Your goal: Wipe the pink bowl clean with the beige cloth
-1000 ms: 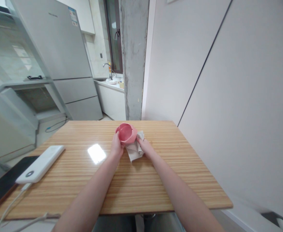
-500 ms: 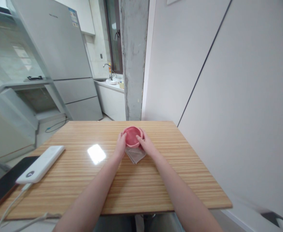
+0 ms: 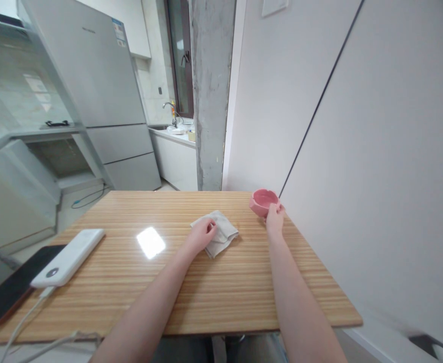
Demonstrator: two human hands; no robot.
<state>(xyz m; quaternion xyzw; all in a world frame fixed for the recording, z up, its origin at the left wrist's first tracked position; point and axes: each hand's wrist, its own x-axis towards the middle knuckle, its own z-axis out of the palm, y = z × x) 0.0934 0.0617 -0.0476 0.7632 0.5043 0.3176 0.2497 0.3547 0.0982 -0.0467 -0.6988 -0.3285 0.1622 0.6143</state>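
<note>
Pink bowl [image 3: 261, 205] sits near the worktop's [image 3: 130, 297] far right edge, the right hand's [image 3: 275, 218] fingers gripping its near rim; if that one-sided hold slipped, it could tip or drop off. The left hand's [image 3: 204, 233] fingers curl over the cloth [image 3: 225, 236]; whether they pinch it I cannot tell. Half a second ago both hands held the bowl mid-worktop, partly covering the cloth.

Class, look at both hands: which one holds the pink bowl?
The right hand, gripping the bowl at its near right side; the left hand is over the cloth instead.
</note>
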